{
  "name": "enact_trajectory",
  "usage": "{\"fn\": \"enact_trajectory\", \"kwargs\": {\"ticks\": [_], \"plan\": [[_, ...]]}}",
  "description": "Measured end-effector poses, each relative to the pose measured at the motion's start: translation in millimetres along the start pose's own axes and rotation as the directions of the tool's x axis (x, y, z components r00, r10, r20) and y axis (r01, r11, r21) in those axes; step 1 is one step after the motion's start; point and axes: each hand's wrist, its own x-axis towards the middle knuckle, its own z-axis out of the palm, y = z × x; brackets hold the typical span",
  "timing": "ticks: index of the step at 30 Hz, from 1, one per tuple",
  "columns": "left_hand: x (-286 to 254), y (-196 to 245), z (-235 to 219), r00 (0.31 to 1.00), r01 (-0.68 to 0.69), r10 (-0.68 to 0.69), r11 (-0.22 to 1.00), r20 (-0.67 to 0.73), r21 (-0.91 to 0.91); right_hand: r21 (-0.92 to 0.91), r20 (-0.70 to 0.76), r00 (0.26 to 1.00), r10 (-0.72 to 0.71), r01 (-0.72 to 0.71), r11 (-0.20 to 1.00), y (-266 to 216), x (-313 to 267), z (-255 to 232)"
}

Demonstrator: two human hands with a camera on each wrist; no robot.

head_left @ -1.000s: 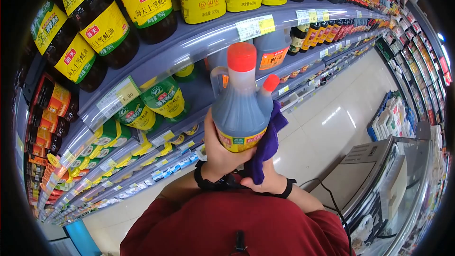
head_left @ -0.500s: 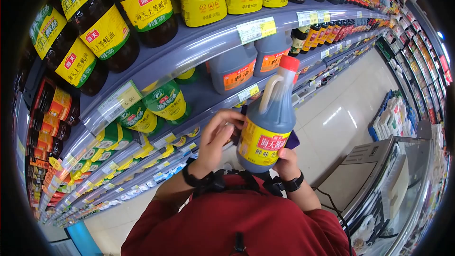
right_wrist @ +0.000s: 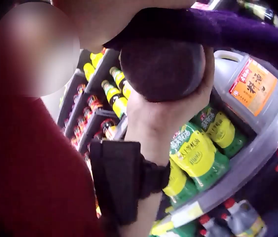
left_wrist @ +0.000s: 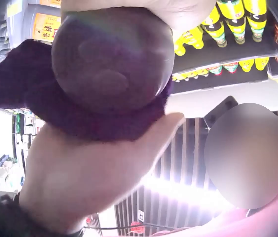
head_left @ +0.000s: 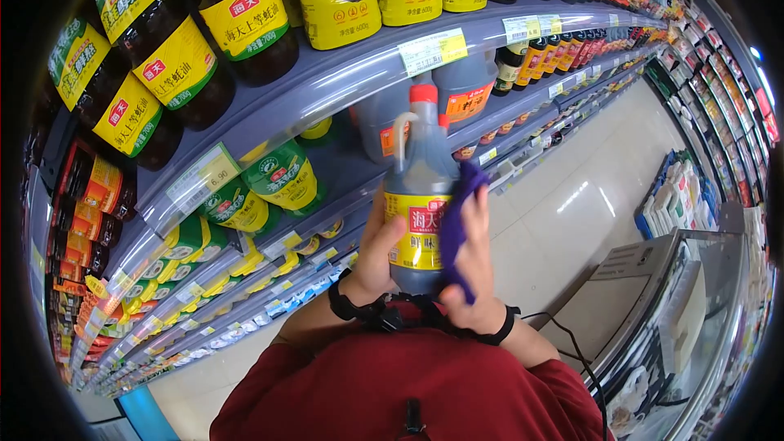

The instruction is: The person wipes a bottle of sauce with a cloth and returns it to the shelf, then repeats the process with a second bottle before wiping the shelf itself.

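jug (head_left: 419, 196) upright near chest, before shelf (head_left: 343, 73) | left hand (head_left: 377, 255) curled round jug's left side, steadying it | right hand (head_left: 474, 265) presses cloth (head_left: 454, 224) flat on right side, fingers straight, wiping

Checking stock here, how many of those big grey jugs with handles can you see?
3: one jug held between the left hand and right hand, and two shelf jugs behind it. More may be hidden behind them.
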Motion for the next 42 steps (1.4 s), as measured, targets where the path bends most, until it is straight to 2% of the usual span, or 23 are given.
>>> {"fn": "enact_trajectory", "kwargs": {"ticks": [2,4,6,7,8,10,12,14,16,17,18,21,26,28,29,33,34,36,37,38,39,40,42], "plan": [[1.6,0.8,-6.5,1.000,0.030,-0.030,0.999,-0.002,-0.014,-0.197,0.199,0.978,-0.069,0.109,0.974,-13.2,-5.9,-4.5],[-7.0,-10.8,-9.3,0.976,0.154,-0.171,0.980,-0.136,-0.129,-0.279,0.243,0.968,-0.062,0.131,0.951,-22.2,3.7,-8.7],[-7.8,-7.5,-14.6,0.933,0.354,-0.349,0.849,0.085,-0.392,-0.373,0.390,0.916,-0.094,0.250,0.893,-35.7,20.1,-14.7],[-6.9,-2.7,-12.7,0.875,0.474,-0.440,0.692,0.203,-0.545,-0.360,0.452,0.881,-0.141,0.324,0.875,-42.7,28.2,-15.6],[-7.5,-2.0,-13.3,0.874,0.476,-0.439,0.692,0.206,-0.543,-0.374,0.507,0.843,-0.179,0.402,0.836,-47.4,31.8,-13.9],[-9.6,-1.2,-14.8,0.919,0.382,-0.347,0.902,0.188,-0.200,-0.365,0.581,0.771,-0.260,0.533,0.763,-43.4,23.6,-9.9],[-11.9,-0.8,-16.3,0.947,0.200,-0.235,0.965,0.218,0.173,-0.338,0.586,0.761,-0.278,0.541,0.770,-40.6,29.1,-18.5],[-14.3,-1.0,-17.7,0.955,-0.022,-0.131,0.864,0.267,0.502,-0.318,0.547,0.815,-0.192,0.414,0.853,-41.2,44.2,-28.9],[-14.0,0.8,-15.5,0.939,-0.233,-0.057,0.621,0.340,0.748,-0.357,0.479,0.872,-0.103,0.301,0.884,-41.2,67.7,-36.9],[-12.7,-4.1,-4.3,0.982,-0.113,-0.034,0.678,0.184,0.726,-0.383,0.402,0.913,-0.069,0.236,0.893,-34.9,76.5,-39.6],[-7.4,-8.6,9.7,0.985,0.060,-0.107,0.946,0.133,0.320,-0.404,0.320,0.947,-0.034,0.169,0.899,-28.6,83.1,-43.0],[-12.2,-20.4,8.0,0.989,0.084,-0.099,0.987,0.109,0.135,-0.302,0.155,0.985,0.074,-0.024,0.953,-11.6,75.1,-39.6],[-9.6,-19.4,2.9,0.996,-0.075,0.050,0.900,0.069,0.429,-0.222,0.069,0.988,0.138,-0.119,0.968,-23.3,40.1,-29.8],[-11.4,-22.0,1.8,0.997,-0.066,0.047,0.910,0.057,0.409,-0.141,0.012,0.979,0.205,-0.201,0.969,-26.7,38.8,-28.1],[-12.6,-23.2,-0.3,0.995,-0.084,0.052,0.866,0.080,0.494,-0.115,-0.042,0.970,0.239,-0.242,0.963,-27.3,39.6,-28.6],[-14.0,-23.7,1.0,0.993,-0.108,0.060,0.798,0.100,0.593,0.375,-0.179,0.826,0.534,-0.444,0.814,-19.4,31.5,-28.1],[-12.9,-22.6,2.3,0.993,-0.110,0.065,0.785,0.096,0.609,0.371,-0.176,0.827,0.533,-0.446,0.815,-14.6,23.7,-25.5],[-9.4,-17.7,2.3,0.996,-0.085,0.051,0.747,0.071,0.659,0.376,-0.175,0.925,0.338,-0.254,0.891,-11.6,9.8,-18.7],[-7.2,-15.7,1.6,0.998,-0.062,0.038,0.702,0.050,0.709,0.139,-0.047,0.982,0.182,-0.174,0.975,-18.4,9.1,-19.3],[-8.3,-18.9,-2.2,0.987,-0.156,0.112,0.523,0.114,0.838,-0.113,0.125,0.987,0.098,-0.084,0.990,-25.5,12.0,-21.6],[-7.6,-19.8,-7.3,0.980,-0.200,0.119,0.534,0.161,0.821,-0.251,0.179,0.982,0.055,-0.008,0.968,-26.4,16.8,-17.8],[-8.9,-19.2,-11.9,0.971,-0.238,0.121,0.547,0.206,0.803,-0.379,0.236,0.971,0.025,0.068,0.923,-27.0,21.9,-15.0],[-11.4,-18.2,-16.2,0.972,-0.234,0.098,0.526,0.216,0.817,-0.406,0.300,0.954,-0.002,0.130,0.905,-26.2,45.1,-20.9]]}}
